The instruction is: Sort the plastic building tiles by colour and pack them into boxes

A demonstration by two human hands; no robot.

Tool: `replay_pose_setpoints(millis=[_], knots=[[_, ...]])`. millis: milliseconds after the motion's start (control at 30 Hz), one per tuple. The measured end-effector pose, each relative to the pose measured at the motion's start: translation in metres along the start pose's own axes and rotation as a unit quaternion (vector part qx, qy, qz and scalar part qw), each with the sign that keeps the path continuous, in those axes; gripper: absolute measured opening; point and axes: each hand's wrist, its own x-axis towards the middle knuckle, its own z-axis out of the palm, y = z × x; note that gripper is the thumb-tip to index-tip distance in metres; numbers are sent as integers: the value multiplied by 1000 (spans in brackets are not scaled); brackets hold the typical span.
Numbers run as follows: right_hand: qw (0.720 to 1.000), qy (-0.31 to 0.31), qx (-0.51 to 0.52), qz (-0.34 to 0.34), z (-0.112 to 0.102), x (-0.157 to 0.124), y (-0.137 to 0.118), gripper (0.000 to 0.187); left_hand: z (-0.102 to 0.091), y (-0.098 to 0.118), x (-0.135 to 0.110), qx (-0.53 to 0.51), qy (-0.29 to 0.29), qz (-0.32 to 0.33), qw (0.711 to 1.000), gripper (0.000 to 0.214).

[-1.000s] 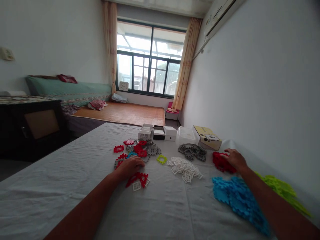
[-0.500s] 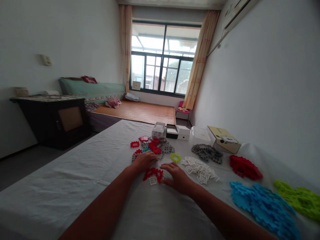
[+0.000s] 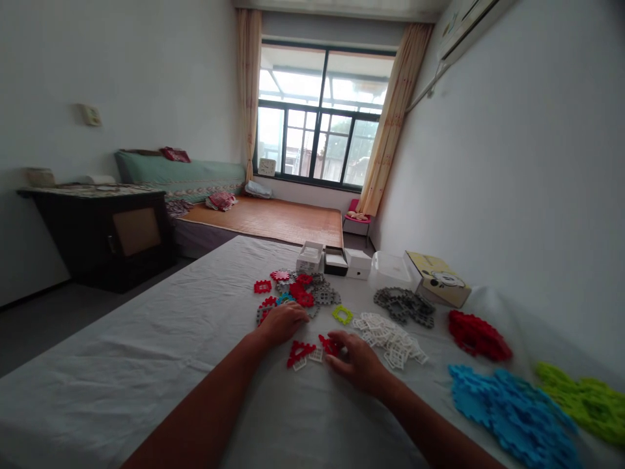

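- Interlocking plastic tiles: loose and in heaps across the white tablecloth, left of centre out to far right.
- Red square tile: off on its own, left of the mixed heap of red, gray and a bit of blue.
- Left hand: palm down at near edge of that heap, fingers curled; underside hidden, can't tell if anything is gripped.
- Red triangular tile: flat, nearer the person than left hand, partly over small white lattice panels.
- Red notched tile: just right of those panels, pinched between thumb and forefinger of right hand; exact shape partly covered.
- Lime-green frame tile: alone, beyond right hand, between mixed heap and white lattice heap.
- Gray tile heap: behind the white lattice; clear plastic tub and yellow carton behind it.
- Red tile stack: right of gray, well apart from both hands.
- Blue tile heap: nearer than red stack.
- Lime-green tile heap: far right, beside blue.
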Motion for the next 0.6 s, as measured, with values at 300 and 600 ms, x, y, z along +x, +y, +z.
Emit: replay_pose_setpoints(millis=[300,600], knots=[[992,52,106,40,-4,-18,13,39,-2,8,6,-28,45,-2,999,34],[982,112,150,34,-28,-14,19,40,-34,19,23,66,-24,-26,997,32]])
